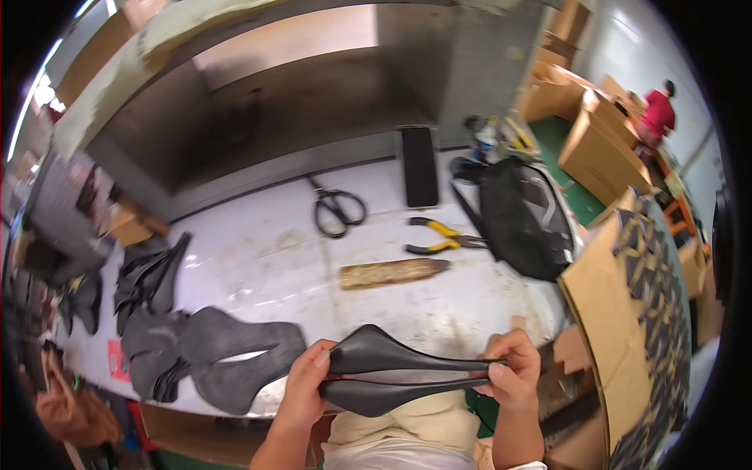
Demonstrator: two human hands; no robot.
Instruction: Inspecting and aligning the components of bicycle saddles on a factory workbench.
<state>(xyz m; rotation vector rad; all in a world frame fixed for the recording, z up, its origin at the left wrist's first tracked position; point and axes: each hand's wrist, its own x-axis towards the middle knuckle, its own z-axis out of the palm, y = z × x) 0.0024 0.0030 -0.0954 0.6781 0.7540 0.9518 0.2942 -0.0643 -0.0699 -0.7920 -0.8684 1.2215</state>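
Note:
In front of my lap I hold a smooth black bicycle saddle [371, 350] with a long gap down its middle. Its wide end lies in my left hand [307, 381], thumb on top. The narrow nose is pinched by the thumb and fingers of my right hand [511, 370]. Left of my left hand lie dark grey saddle-shaped pieces [227, 352] with a slot, partly stacked. Beyond the saddle, a worn tapered tool [392, 273] rests on the white table [258, 274].
Farther back are black-handled scissors [338, 213], yellow-handled pliers [443, 236], a phone [420, 167] and a black bag [521, 219]. A cardboard box [587, 313] with many dark pieces stands at the right. Black parts [151, 282] lie at the left. Far right is a person in red [658, 113].

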